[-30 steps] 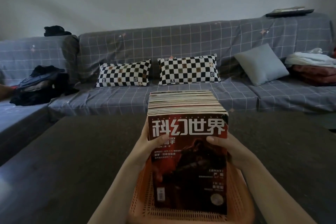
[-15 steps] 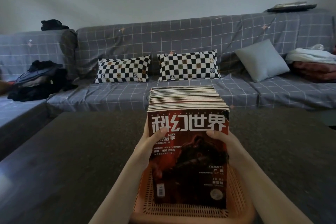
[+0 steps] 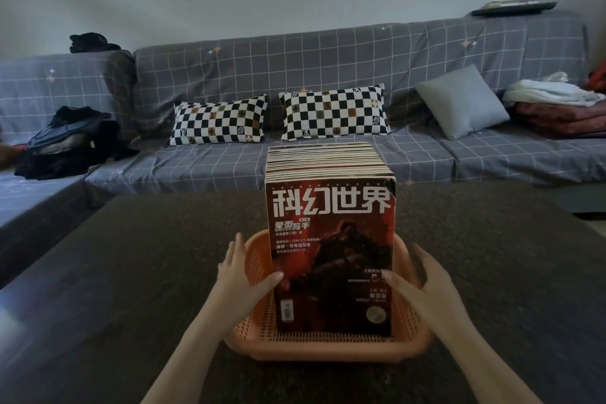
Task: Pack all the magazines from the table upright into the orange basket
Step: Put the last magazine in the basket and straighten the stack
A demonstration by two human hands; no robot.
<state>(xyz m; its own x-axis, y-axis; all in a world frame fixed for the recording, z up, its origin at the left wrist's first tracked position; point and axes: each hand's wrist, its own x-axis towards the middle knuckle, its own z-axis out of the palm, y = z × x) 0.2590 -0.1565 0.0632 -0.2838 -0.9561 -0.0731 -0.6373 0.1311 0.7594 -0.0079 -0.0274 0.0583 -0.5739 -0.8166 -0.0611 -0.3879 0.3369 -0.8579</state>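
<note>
Glossy magazines (image 3: pixel 331 239) stand upright in my perforated orange basket (image 3: pixel 328 346) on the dark speckled surface (image 3: pixel 131 272); both grips, left hand (image 3: pixel 241 275) and right hand (image 3: pixel 423 285), spread loosely alongside.

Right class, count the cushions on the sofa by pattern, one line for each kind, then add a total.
Checkered cushions: 2
Plain grey cushions: 1
Total: 3
</note>
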